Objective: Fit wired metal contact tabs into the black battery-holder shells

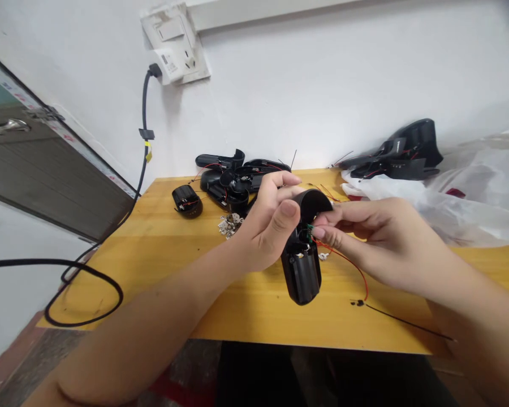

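My left hand [271, 226] is wrapped round a black plastic housing [302, 277], tilted above the table, with its slotted lower end hanging down. Between the thumb and fingers of my right hand [365, 232] is a small green circuit board [310, 230], pinched at the open middle of the housing. Red wires [352, 261] trail from there to the right. They lead to a small black part [358, 303] with a thin black wire running on from it. A few small metal pieces [323, 256] lie just behind the housing.
Similar black housings with wires [224, 183] are heaped at the back of the yellow table [152, 237]; one housing [187, 201] stands apart. Metal pieces [230, 225] lie piled nearby. More black shells [401, 152] rest on plastic bags [470, 198]. A black cable [141, 186] drops from the wall socket [182, 51].
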A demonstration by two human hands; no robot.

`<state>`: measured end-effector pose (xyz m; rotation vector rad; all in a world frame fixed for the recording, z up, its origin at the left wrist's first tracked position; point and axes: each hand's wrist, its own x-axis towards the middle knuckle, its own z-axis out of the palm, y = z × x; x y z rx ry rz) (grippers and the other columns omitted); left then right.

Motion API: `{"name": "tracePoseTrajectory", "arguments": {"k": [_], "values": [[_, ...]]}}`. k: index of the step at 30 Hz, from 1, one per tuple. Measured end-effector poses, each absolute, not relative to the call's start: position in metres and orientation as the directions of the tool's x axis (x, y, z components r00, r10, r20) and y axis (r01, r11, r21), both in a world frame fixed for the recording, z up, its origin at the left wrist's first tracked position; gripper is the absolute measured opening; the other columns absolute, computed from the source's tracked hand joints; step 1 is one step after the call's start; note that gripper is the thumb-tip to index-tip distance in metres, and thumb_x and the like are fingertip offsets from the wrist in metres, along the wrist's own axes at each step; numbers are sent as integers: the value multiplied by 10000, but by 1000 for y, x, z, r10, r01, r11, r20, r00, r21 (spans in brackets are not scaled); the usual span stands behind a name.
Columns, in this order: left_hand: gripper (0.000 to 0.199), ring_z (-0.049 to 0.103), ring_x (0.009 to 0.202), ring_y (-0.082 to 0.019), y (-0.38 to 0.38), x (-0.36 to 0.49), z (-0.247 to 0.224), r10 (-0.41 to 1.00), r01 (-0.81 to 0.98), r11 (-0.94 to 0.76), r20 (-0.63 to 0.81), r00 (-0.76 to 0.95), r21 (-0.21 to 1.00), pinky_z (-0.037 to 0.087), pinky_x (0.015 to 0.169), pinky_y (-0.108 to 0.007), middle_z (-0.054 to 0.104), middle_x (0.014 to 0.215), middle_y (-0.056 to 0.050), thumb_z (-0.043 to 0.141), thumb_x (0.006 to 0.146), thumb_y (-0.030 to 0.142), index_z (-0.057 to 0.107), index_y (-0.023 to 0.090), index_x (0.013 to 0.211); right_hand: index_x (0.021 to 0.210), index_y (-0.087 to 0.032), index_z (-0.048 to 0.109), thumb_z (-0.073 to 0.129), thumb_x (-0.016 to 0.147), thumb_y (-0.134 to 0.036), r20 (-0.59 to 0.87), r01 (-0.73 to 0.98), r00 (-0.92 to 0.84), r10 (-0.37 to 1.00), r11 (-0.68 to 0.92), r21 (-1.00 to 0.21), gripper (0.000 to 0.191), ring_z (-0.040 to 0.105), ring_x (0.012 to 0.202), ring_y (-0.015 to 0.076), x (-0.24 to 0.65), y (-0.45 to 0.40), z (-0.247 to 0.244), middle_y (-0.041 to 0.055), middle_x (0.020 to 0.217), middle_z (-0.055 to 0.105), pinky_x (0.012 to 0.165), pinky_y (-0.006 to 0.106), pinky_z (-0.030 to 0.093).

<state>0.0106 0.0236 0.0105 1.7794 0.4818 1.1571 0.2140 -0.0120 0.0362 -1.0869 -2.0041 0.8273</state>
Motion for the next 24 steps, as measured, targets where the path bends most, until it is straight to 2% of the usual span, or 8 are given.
{"name": "tracePoseTrajectory", "arguments": {"k": [5,8,12,18,21,24], "values": [[474,610,1112,-223,26,9,8,676,-145,-548,538,503,824,474,983,-418,642,1141,-100,366,1015,646,364,236,1252,785,-197,742,747,910,-311,239,398,-391,889,397,-827,170,593,679,154,214,-12,35,16,776,716,610,272,455],[453,611,1006,-193,28,10,6,662,-148,-560,547,512,815,463,956,-400,638,1097,-87,389,1019,625,362,227,1236,732,-188,746,799,851,-315,159,357,-325,932,277,-892,182,624,662,157,210,-11,37,31,761,730,595,263,473],[415,603,989,-186,28,10,7,650,-151,-565,551,524,811,464,919,-390,641,1091,-81,378,1031,599,355,237,1232,705,-175,737,868,772,-371,31,296,-270,962,114,-948,245,621,611,166,206,-11,40,53,708,721,540,262,466],[456,600,1070,-244,26,9,9,675,-122,-565,542,501,816,479,909,-441,653,1075,-91,361,1010,645,372,259,1253,703,-165,738,849,796,-454,128,289,-292,948,215,-933,323,600,647,164,206,-12,40,53,713,699,588,269,473],[459,603,1013,-236,27,9,8,660,-118,-578,547,515,808,484,900,-445,663,1052,-90,347,1010,649,367,257,1249,691,-164,736,840,797,-493,95,291,-340,936,201,-935,362,568,618,159,208,-12,42,45,674,662,552,271,443],[440,606,1045,-236,27,10,8,651,-128,-580,553,520,804,496,874,-423,662,1079,-107,341,1018,636,358,254,1234,706,-171,746,836,797,-511,68,285,-372,926,183,-941,364,574,621,172,210,-11,43,50,682,659,549,289,458]]}}
